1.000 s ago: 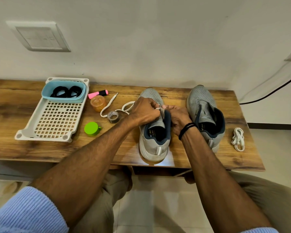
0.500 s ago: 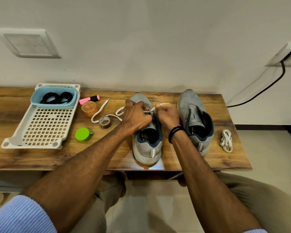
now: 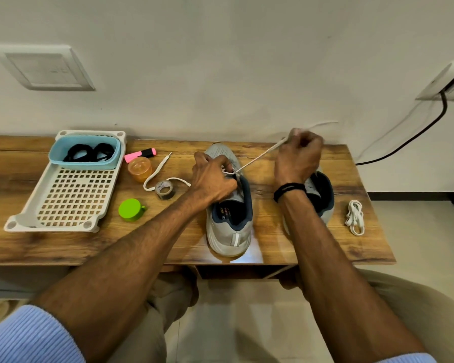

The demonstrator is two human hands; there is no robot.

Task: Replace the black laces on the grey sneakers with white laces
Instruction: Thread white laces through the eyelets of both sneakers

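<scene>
Two grey sneakers stand side by side on the wooden bench (image 3: 37, 247), toes toward the wall. At the far left a white slotted tray (image 3: 63, 200) carries a blue tub (image 3: 63, 159) at its far end, and the black laces (image 3: 89, 151) lie coiled inside that tub. Just right of the tray come a pink highlighter (image 3: 139, 154), an orange jar (image 3: 140, 169), a green cap (image 3: 130, 209) and a roll of tape (image 3: 164, 190).

One end of the white lace (image 3: 156, 171) trails loose over the bench, looping past the tape toward the left hand (image 3: 212, 179). That hand is curled over the eyelets of the left sneaker (image 3: 228, 237), its fingertips apparently pinching the lace there, though the knuckles hide which eyelet.

From that spot the lace runs taut, up and rightward, into the right hand (image 3: 298, 158). This hand is closed in a fist round the lace and raised over the toe of the right sneaker (image 3: 324, 195), most of which sits behind the wrist. The lace's tip sticks out beyond the fist, blurred. Near the bench's right end a second white lace (image 3: 354, 217) lies bundled, well apart from both hands.
</scene>
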